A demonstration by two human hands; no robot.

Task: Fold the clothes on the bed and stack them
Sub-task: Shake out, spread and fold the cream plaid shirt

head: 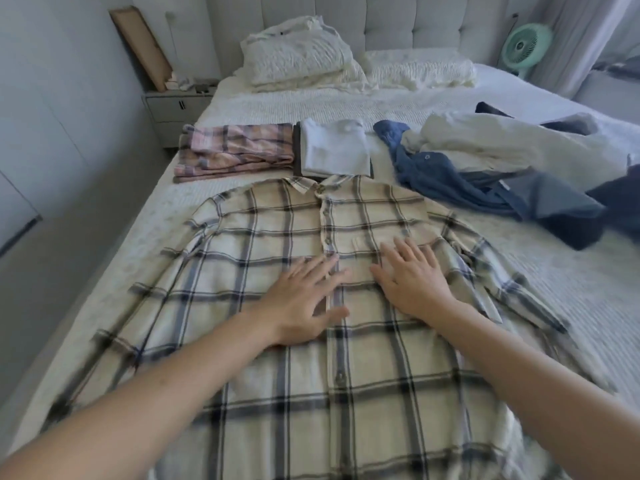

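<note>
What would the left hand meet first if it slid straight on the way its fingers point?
Probably the chest pocket of the plaid shirt, up and to the right of the left hand, though the blur leaves this uncertain.

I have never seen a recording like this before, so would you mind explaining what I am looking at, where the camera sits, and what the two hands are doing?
There is no machine here: a person wears a wide-angle camera on the head, looking forward and down, so the two bare arms reaching in are their own. The left hand and the right hand lie flat, fingers straight, on a cream plaid shirt spread face-up and buttoned on the bed. Nothing is gripped; the hands only press on the cloth, probably smoothing it before folding. Beyond the collar lie a folded pink plaid garment and a small stack topped by a folded white garment. To the right is a loose heap of unfolded clothes, including a blue garment and a cream one. Pillows sit at the headboard.
</note>
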